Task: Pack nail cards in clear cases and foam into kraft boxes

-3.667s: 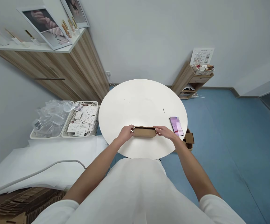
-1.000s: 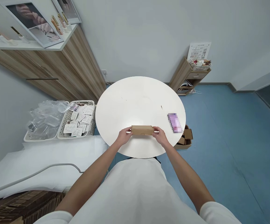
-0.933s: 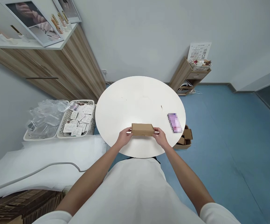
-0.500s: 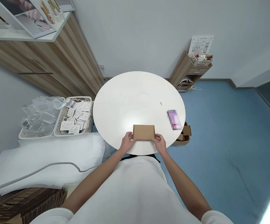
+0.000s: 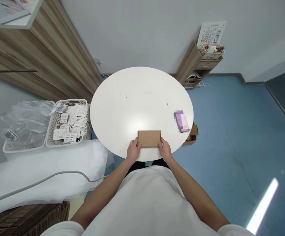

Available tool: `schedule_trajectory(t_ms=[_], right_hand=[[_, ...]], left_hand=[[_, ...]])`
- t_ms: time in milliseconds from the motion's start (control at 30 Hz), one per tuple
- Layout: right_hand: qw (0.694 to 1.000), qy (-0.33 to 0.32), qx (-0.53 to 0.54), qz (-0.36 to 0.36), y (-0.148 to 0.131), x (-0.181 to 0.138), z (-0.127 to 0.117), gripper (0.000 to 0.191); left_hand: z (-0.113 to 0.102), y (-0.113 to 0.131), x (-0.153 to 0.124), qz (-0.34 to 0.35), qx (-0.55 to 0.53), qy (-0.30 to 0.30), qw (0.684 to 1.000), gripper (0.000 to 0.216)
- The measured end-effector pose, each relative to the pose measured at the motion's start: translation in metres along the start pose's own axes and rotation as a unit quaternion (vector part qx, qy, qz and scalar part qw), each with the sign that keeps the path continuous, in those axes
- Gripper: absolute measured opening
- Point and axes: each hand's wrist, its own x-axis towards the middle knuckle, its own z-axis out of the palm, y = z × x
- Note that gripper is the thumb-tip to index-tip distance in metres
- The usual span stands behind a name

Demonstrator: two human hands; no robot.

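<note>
A small brown cardboard box [image 5: 149, 139] with its lid closed is at the near edge of the white oval table [image 5: 137, 98]. My left hand [image 5: 133, 150] grips its left end, the thumb near the front corner. On the opposite end, my right hand [image 5: 165, 149] is closed in the same way, fingers along the side. Whether the box rests on the tabletop or is slightly raised I cannot tell. The underside of the box is hidden.
A pixelated purple item [image 5: 181, 121] lies at the table's right. Left of the table, a white basket [image 5: 89, 124] holds printed cards, beside another basket [image 5: 25, 150] of clear plastic packaging. An open carton [image 5: 193, 137] is on the floor at right. A wooden cabinet [image 5: 66, 52] stands back left.
The view has shifted, so the surroundings sit a little differently. My fingers have closed more firmly around the box's ends, thumbs now at its front corners.
</note>
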Motion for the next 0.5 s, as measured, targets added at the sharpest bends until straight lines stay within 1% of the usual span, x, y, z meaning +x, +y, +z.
schedule_trajectory(t_ms=[67, 133, 233, 300, 400, 500], right_hand=[[0.998, 0.007, -0.057, -0.026, -0.002, 0.001, -0.001, 0.046], [0.996, -0.009, -0.081, -0.040, -0.003, 0.003, -0.004, 0.046], [0.995, -0.049, -0.080, -0.044, -0.004, 0.008, -0.011, 0.044], [0.995, -0.065, -0.059, -0.045, -0.003, 0.012, -0.019, 0.043], [0.997, -0.058, -0.004, -0.053, 0.004, 0.014, -0.043, 0.046], [0.997, -0.026, 0.055, -0.056, 0.019, 0.015, -0.081, 0.050]], left_hand=[[0.003, 0.003, -0.002, -0.008, 0.016, 0.014, 1.000, 0.047], [0.004, 0.005, -0.003, -0.016, 0.019, 0.018, 1.000, 0.048], [0.004, 0.011, -0.003, -0.024, 0.020, 0.024, 0.999, 0.045], [0.006, 0.019, -0.003, -0.024, 0.020, 0.033, 0.999, 0.043], [0.016, 0.042, -0.006, -0.002, 0.010, 0.058, 0.998, 0.043], [0.034, 0.079, -0.007, 0.030, -0.016, 0.082, 0.996, 0.044]])
